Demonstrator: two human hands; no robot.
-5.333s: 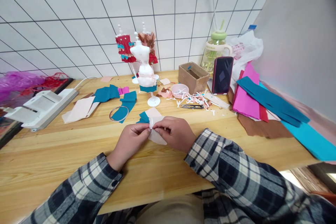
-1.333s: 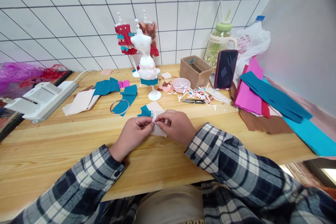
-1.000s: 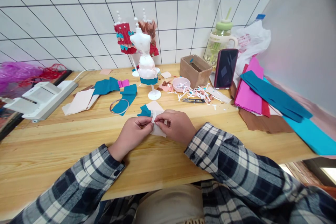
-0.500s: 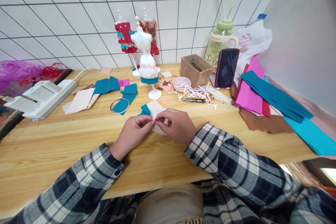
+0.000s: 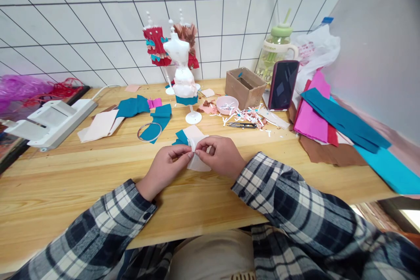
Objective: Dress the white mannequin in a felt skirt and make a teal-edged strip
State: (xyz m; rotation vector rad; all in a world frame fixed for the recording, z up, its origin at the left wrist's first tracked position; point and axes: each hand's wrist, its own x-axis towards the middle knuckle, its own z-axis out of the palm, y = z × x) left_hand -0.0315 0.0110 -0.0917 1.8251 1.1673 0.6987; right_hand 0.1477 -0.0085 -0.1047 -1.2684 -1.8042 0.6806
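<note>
My left hand (image 5: 166,168) and my right hand (image 5: 221,155) meet over the wooden table (image 5: 65,183), both pinching one small pale pink piece of cloth (image 5: 199,164). The fingertips of both hands close on its upper folded edge. More pale and teal scraps (image 5: 183,136) lie just behind the hands. A white miniature mannequin (image 5: 182,74) with a teal hem stands on a stand further back, with two dressed mannequins (image 5: 157,48) behind it.
Small scissors (image 5: 242,125) and paper clippings lie near a pink bowl (image 5: 226,105) and a cardboard box (image 5: 245,87). A phone (image 5: 282,85), a green-lidded bottle (image 5: 275,50), and stacked pink and teal sheets (image 5: 328,118) are at the right. A white machine (image 5: 49,122) sits left.
Both hands stay at the same spot working the pale cloth; the fingers have shifted slightly along its folded edge. The view has tilted a little since the earliest frame.
</note>
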